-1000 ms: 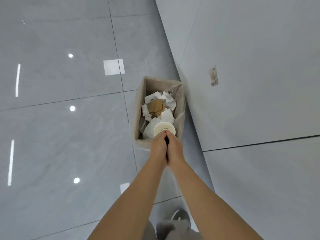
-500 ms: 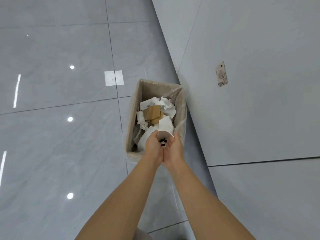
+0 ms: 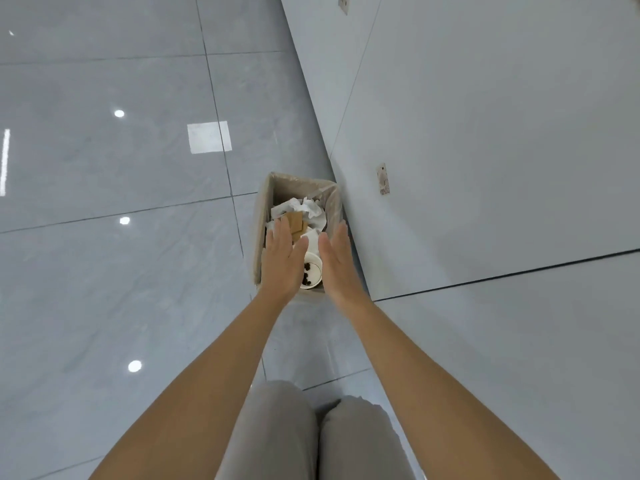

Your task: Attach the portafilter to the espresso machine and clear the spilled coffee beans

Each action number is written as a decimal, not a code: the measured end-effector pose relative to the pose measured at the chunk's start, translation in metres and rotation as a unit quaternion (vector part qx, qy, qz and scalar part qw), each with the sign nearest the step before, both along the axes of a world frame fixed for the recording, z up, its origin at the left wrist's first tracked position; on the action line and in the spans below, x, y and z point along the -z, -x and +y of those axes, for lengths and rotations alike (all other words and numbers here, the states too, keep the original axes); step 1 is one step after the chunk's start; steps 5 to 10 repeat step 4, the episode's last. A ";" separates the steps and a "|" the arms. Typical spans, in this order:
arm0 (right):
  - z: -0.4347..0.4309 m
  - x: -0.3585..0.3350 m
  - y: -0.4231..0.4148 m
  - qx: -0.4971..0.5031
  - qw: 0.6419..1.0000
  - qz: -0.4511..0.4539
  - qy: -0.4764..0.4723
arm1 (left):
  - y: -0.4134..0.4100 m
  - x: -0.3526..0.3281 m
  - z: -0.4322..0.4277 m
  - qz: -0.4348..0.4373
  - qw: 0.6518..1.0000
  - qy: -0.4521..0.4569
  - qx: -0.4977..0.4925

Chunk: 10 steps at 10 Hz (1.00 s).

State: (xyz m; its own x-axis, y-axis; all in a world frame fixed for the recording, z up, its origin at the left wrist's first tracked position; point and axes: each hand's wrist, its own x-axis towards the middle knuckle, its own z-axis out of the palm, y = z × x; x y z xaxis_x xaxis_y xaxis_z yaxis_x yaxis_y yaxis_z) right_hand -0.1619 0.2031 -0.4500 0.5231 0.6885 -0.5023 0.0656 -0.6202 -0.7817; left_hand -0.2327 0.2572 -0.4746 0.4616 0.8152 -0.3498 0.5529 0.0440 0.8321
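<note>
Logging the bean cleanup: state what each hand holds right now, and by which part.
Nothing. The left hand and right hand are open and apart above the bin; the beans lie in a cup inside it.

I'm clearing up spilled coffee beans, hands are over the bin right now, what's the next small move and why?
Probably draw both hands back from the lined rectangular waste bin. The left hand and right hand are spread open and apart, holding nothing, and dark coffee beans already lie in the white paper cup among the bin's crumpled paper, so the drop looks finished.
</note>
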 end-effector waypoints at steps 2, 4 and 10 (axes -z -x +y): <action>-0.014 -0.165 0.002 -0.153 0.947 -0.277 0.050 | 0.026 -0.158 0.005 0.178 0.946 -0.256 0.091; -0.023 -0.350 -0.006 -0.160 0.886 -0.435 0.022 | 0.022 -0.348 0.013 0.170 0.887 -0.422 0.082; -0.023 -0.350 -0.006 -0.160 0.886 -0.435 0.022 | 0.022 -0.348 0.013 0.170 0.887 -0.422 0.082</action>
